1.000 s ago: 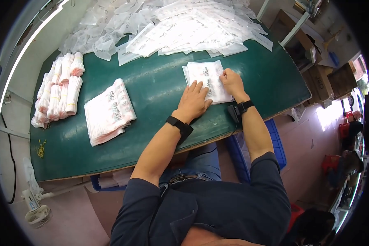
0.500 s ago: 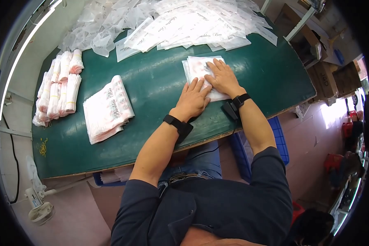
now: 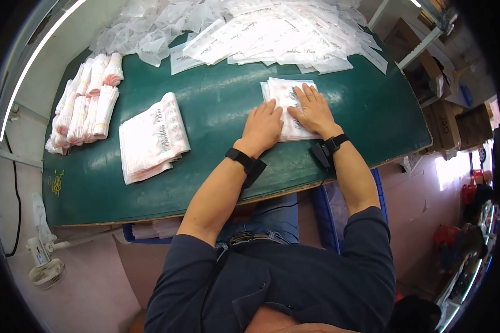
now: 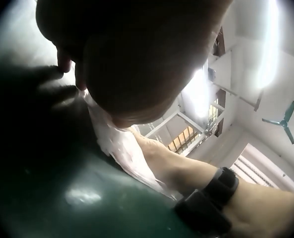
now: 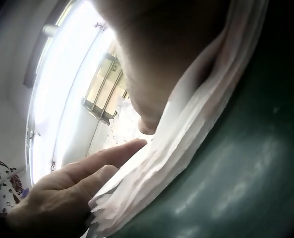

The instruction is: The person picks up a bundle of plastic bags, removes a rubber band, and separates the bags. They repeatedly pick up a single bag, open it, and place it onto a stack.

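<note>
A stack of printed plastic bags (image 3: 281,90) lies on the green table (image 3: 222,161) in front of the person. My right hand (image 3: 315,114) rests flat on its right half, fingers straight and spread apart. At the stack's left edge is my left hand (image 3: 263,129), its fingertips against the bags. The right wrist view shows the stack's layered edge (image 5: 157,163), with the left hand (image 5: 67,188) extended beside it, thumb along the side. In the left wrist view the left hand is a dark shape over the table, and the bag edge (image 4: 124,148) shows below the right forearm.
Another folded pile of bags (image 3: 153,139) lies to the left. Beyond it are several banded bundles (image 3: 86,105) and yellow rubber bands (image 3: 56,182). A large heap of loose bags (image 3: 283,33) covers the table's back. Blue crates (image 3: 330,222) stand beneath the front edge.
The right hand went from gripping the stack's right edge to lying flat on top, then shifted slightly right. The left hand's fingers moved from the stack's top to its left edge.
</note>
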Available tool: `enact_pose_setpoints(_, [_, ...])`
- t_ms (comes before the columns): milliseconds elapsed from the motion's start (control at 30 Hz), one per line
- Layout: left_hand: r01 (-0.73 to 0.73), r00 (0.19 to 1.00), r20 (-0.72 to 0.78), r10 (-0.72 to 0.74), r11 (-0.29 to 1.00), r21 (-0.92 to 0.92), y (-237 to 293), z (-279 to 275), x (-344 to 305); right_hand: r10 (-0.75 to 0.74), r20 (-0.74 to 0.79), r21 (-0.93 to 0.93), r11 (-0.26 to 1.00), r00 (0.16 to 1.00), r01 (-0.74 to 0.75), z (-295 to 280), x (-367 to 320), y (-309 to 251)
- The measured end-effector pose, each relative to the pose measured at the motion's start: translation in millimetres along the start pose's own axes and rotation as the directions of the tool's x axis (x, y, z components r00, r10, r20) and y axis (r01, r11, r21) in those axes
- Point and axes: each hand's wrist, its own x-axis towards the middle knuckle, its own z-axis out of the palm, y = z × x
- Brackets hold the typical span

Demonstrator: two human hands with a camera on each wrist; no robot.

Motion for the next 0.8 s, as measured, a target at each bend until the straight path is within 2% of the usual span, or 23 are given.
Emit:
enact_pose_setpoints(33, [-0.007, 0.998, 0.066, 0.001, 0.996, 0.091, 0, -1, -4, -0.007, 0.004, -0.004, 1.0, 1.0, 0.007, 0, 0, -2])
enact_pose_setpoints(67, [0.024, 0.998, 0.048, -0.029, 0.995, 0.098, -1, -2, -6, -0.042, 0.011, -0.001, 0.999, 0.999, 0.042, 3, 0, -2])
enact_pose_setpoints(133, [-0.025, 0.991, 0.133, 0.011, 0.995, 0.101, -4, -9, -4, 0.002, -0.045, -0.017, 1.0, 0.999, -0.003, 9, 2, 2])
enact_pose_setpoints(167, [0.0, 0.994, 0.108, -0.012, 0.994, 0.111, -3, -12, -5, -0.033, -0.048, -0.018, 0.999, 0.998, 0.033, 12, 3, 4])
enact_pose_setpoints(233, [-0.036, 0.981, 0.191, 0.021, 0.997, 0.075, 0, -22, -11, -0.001, -0.12, -0.001, 1.0, 0.993, 0.001, 15, 3, 7])
enact_pose_setpoints(267, [-0.02, 0.986, 0.168, 0.005, 0.996, 0.082, -3, -30, -19, -0.029, -0.126, -0.005, 1.0, 0.992, 0.029, 13, 3, 11])
enact_pose_setpoints(367, [-0.059, 0.997, -0.054, 0.05, 0.984, -0.171, -10, -59, -57, -0.028, -0.133, 0.012, 0.999, 0.991, 0.03, 11, 0, 4])
enact_pose_setpoints(400, [-0.039, 0.998, -0.06, 0.03, 0.985, -0.167, -15, -77, -72, -0.067, -0.195, -0.03, 0.998, 0.978, 0.062, 5, -2, -3])
enact_pose_setpoints(433, [-0.022, 0.977, -0.214, -0.014, 0.986, -0.168, -20, -101, -90, -0.106, -0.254, -0.072, 0.993, 0.961, 0.091, -2, -3, -12])
enact_pose_setpoints(467, [-0.003, 0.931, -0.359, -0.059, 0.985, -0.171, -27, -121, -110, -0.146, -0.307, -0.113, 0.987, 0.941, 0.116, -10, -5, -22])
enact_pose_setpoints(500, [0.034, 0.874, -0.477, -0.095, 0.99, -0.135, -38, -138, -127, -0.154, -0.297, -0.103, 0.986, 0.942, 0.129, -13, -3, -38])
enact_pose_setpoints(533, [0.073, 0.803, -0.584, -0.12, 0.992, -0.103, -50, -154, -143, -0.205, -0.338, 0.084, 0.965, 0.918, 0.247, -17, -6, -67])
enact_pose_setpoints(567, [0.188, 0.759, -0.625, -0.182, 0.98, -0.057, -66, -164, -161, -0.239, -0.391, 0.262, 0.897, 0.889, 0.356, -22, -11, -98])
enact_pose_setpoints(600, [0.295, 0.707, -0.671, -0.225, 0.955, -0.01, -83, -174, -174, -0.283, -0.371, 0.352, 0.838, 0.884, 0.416, -32, -16, -132])
enact_pose_setpoints(633, [0.301, 0.709, -0.668, -0.226, 0.954, -0.003, -95, -181, -187, -0.329, -0.354, 0.44, 0.767, 0.876, 0.466, -37, -23, -166])
enact_pose_setpoints(700, [0.484, 0.683, -0.669, -0.292, 0.867, 0.115, -112, -190, -208, -0.478, -0.371, 0.462, 0.649, 0.796, 0.604, -30, -23, -218])
enact_pose_setpoints(767, [0.518, 0.689, -0.65, -0.322, 0.846, 0.13, -119, -193, -215, -0.576, -0.393, 0.459, 0.552, 0.717, 0.696, -16, -18, -264])
enact_pose_setpoints(800, [0.549, 0.69, -0.631, -0.353, 0.824, 0.14, -121, -194, -220, -0.572, -0.395, 0.467, 0.549, 0.719, 0.693, -5, -17, -276])
